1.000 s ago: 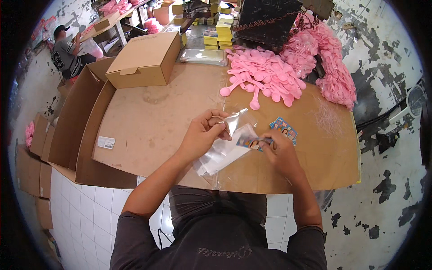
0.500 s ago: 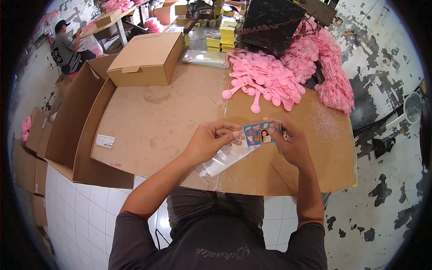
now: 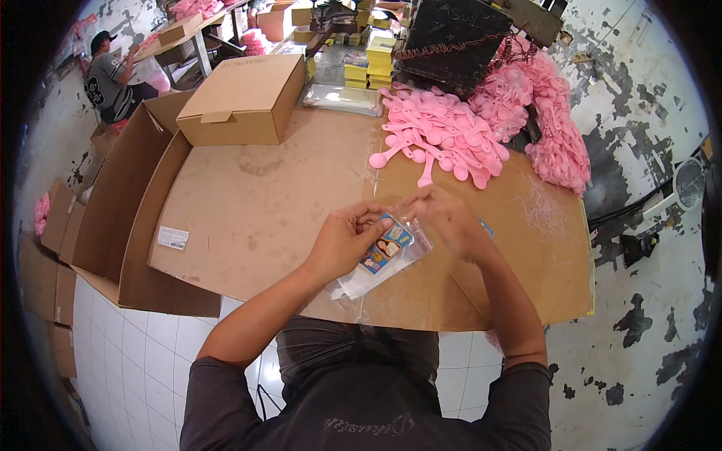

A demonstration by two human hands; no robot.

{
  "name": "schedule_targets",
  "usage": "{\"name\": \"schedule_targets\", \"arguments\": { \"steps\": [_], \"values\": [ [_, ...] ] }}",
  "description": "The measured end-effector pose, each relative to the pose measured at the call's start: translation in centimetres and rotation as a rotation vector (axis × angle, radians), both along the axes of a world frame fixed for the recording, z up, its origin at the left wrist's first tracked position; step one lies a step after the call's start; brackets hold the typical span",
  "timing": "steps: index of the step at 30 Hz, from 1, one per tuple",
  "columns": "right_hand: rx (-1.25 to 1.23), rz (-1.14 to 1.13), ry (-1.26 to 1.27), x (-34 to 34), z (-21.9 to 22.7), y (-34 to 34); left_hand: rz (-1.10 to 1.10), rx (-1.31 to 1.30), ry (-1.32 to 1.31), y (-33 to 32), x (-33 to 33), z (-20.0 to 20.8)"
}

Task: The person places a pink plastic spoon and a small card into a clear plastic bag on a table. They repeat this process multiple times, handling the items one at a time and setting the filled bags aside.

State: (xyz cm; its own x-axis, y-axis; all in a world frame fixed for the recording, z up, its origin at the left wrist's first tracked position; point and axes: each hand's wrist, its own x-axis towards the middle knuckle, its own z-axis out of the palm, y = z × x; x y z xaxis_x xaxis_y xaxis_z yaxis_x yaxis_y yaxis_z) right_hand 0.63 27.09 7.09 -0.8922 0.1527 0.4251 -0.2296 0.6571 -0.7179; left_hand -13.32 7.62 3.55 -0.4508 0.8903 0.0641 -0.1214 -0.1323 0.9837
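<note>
My left hand [image 3: 347, 239] is closed on a clear plastic bag [image 3: 382, 279], its thumb over the upper part. A blue picture card [image 3: 386, 245] shows in the bag, tilted; whether it is fully inside I cannot tell. More clear plastic lies under that hand. My right hand [image 3: 451, 223] is just right of the bag's upper end, fingers bent toward it and smeared by motion, so any hold is hidden. Beyond it a heap of pink plastic measuring spoons [image 3: 444, 131] covers the board; one spoon [image 3: 426, 174] points toward my right hand. A bit of another blue card [image 3: 487, 228] peeks out beside my right wrist.
A closed brown carton [image 3: 237, 101] stands far left, beside an open cardboard box [image 3: 124, 218]. Bagged pink spoons [image 3: 556, 128] pile at the far right near a black box [image 3: 451, 45]. Yellow stacks [image 3: 370, 68] stand behind. Another person [image 3: 109, 79] sits at the far left.
The blue card has gone from my right hand to the bag at my left hand and now tilts. My right hand has moved left to the bag's upper end.
</note>
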Motion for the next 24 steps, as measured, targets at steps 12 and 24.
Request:
{"name": "schedule_targets", "arguments": {
  "steps": [12, 24],
  "values": [
    [0.472, -0.558, -0.441, -4.2, -2.3, 7.6, 0.009, -0.033, 0.013, 0.3, -0.1, -0.1],
    [-0.58, -0.197, 0.092, 0.2, 2.6, -1.0, -0.021, -0.027, 0.043, 0.5, 0.8, -0.2]
  ]
}}
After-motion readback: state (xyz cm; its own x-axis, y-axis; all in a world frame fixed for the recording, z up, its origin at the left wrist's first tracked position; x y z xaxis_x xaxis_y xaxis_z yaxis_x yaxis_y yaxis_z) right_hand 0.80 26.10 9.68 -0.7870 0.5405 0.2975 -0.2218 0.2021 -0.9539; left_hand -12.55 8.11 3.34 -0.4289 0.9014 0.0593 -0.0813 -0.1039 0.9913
